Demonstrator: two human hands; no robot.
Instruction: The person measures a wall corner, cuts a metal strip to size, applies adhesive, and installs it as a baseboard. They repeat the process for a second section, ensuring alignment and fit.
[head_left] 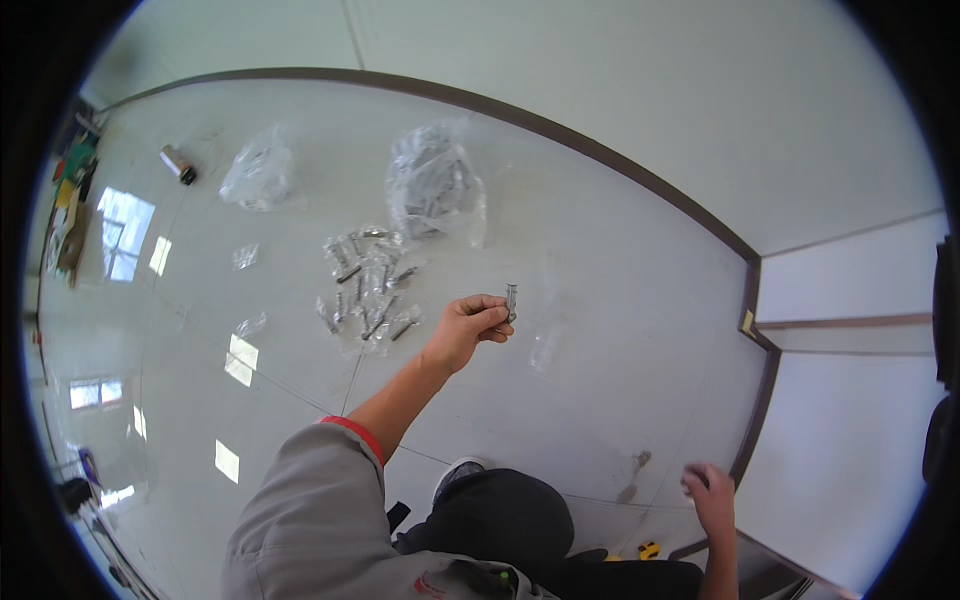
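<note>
My left hand [472, 328] pinches a short metal bolt-like piece [511, 296] between thumb and fingers and holds it upright over the pale floor. Left of that hand lies a loose pile of small clear bags with metal bolts [372, 275] in them. Behind the pile sits a large clear plastic bag [430, 180] full of similar grey metal pieces. My right hand [710, 492] is low at the right, away from the pile, with its fingers bent and smeared by motion; whether anything is in it does not show.
A second clear bag [260, 175] and a metallic cylinder with a dark end [178, 165] lie at the back left. Flat plastic wrappers [246, 256] are scattered on the floor. A dark baseboard [600, 155] edges the wall. Near my legs is a small yellow object [649, 550].
</note>
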